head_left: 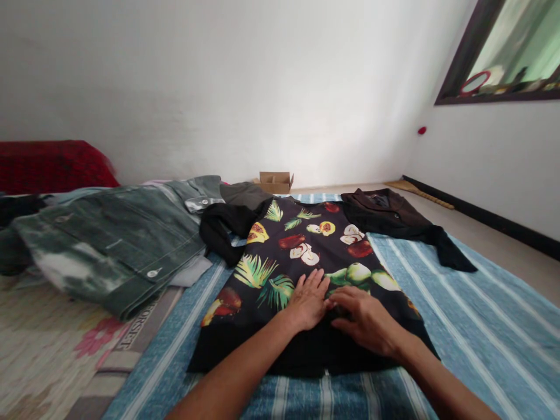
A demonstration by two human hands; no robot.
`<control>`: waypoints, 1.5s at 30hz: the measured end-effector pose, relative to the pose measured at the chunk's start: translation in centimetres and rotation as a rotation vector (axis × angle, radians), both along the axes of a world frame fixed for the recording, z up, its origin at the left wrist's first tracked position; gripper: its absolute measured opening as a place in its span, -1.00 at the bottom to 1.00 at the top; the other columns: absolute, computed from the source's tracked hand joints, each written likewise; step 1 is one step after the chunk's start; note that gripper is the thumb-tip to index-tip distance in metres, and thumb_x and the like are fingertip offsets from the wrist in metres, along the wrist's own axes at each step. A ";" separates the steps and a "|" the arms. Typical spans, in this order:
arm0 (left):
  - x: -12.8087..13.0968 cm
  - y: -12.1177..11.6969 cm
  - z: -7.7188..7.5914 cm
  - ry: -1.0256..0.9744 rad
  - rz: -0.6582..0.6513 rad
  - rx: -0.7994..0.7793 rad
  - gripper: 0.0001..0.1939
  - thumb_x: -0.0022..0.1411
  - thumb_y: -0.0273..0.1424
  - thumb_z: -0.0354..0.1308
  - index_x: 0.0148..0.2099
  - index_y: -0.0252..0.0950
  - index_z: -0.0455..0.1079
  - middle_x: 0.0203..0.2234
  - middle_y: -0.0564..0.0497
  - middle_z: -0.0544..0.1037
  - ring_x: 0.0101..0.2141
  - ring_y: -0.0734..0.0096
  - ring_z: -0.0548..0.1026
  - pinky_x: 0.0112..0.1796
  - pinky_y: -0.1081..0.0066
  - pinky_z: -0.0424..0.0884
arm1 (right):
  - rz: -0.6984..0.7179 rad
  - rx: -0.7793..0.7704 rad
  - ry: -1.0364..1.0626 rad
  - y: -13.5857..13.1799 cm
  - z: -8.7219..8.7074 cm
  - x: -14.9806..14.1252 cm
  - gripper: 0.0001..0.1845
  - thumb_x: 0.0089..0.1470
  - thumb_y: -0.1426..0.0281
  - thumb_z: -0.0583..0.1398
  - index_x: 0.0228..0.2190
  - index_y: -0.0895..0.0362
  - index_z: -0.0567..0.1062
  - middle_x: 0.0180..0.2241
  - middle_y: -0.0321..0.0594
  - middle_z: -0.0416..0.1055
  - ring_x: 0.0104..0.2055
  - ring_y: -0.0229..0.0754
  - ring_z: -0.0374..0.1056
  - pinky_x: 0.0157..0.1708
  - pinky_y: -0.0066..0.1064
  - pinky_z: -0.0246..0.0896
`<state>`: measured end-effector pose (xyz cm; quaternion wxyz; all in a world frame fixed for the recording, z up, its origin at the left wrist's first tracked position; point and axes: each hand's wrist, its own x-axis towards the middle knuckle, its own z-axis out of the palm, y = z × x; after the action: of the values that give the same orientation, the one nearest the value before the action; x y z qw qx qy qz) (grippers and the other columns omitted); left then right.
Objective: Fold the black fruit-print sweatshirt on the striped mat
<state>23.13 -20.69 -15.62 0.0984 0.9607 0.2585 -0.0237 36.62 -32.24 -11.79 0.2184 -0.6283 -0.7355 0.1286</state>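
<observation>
My left grip [308, 300] is wide open, flat on the black fruit-print shirt [280, 262]; my right grip [365, 321] curls onto it, can't tell if it's pinching.

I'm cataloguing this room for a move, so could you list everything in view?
fruit-print top: 1, black with green, yellow and red print, spread on the striped sheet
striped sheet: 1, blue and white, on the floor
denim jacket: 1, mottled green and white, left of the top
dark jacket: 1, dark brown, beyond the top, right
cardboard box: 1, tan, open, by the far wall
red blanket: 1, far left
floral rug: 1, cream with pink flower, lower left
broom: 1, straw-coloured, along the right wall
left hand: 1, flat on the top
right hand: 1, fingers curled on the top
</observation>
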 end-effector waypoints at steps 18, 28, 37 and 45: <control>-5.0 0.0 0.1 -0.017 0.098 0.073 -0.52 0.31 -0.25 -0.14 0.22 -0.32 0.09 0.25 -0.11 0.05 0.24 0.23 -0.06 0.16 0.12 -0.06 | 0.170 0.099 -0.158 -3.8 -3.6 -2.6 -0.59 0.07 0.33 0.13 -0.02 0.16 0.38 0.13 0.00 0.19 0.19 0.04 0.05 0.12 -0.07 0.01; -5.2 -0.4 1.0 0.030 0.107 0.020 -0.46 0.31 -0.19 -0.13 0.25 -0.34 0.05 0.27 -0.16 -0.04 0.25 0.19 -0.14 0.15 0.11 -0.08 | 0.244 0.338 -0.175 -3.9 -5.1 -3.6 -0.72 0.13 0.58 -0.04 -0.30 0.21 0.44 -0.10 -0.07 0.39 0.02 -0.05 0.22 0.00 -0.19 0.17; -6.7 -1.2 1.0 0.052 0.105 0.018 -0.37 0.28 -0.05 -0.15 0.27 -0.29 0.01 0.28 -0.17 -0.10 0.25 0.13 -0.20 0.15 0.06 -0.13 | 0.259 0.365 -0.150 -4.9 -5.9 -3.9 -0.74 0.09 0.60 -0.03 -0.29 0.20 0.43 -0.11 -0.12 0.39 0.02 -0.10 0.21 0.03 -0.25 0.12; -7.8 -1.6 0.2 0.022 0.100 0.056 -0.35 0.25 -0.02 -0.13 0.28 -0.24 0.01 0.28 -0.17 -0.10 0.25 0.12 -0.19 0.15 0.02 -0.16 | 0.272 0.266 -0.095 -4.9 -4.9 -4.1 -0.82 0.10 0.53 0.02 -0.38 0.14 0.41 -0.19 -0.20 0.41 -0.07 -0.16 0.24 -0.07 -0.31 0.12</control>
<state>15.36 -22.34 -15.46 0.0697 0.9487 0.3076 -0.0221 32.51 -37.15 -16.69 0.2452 -0.4942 -0.8335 0.0290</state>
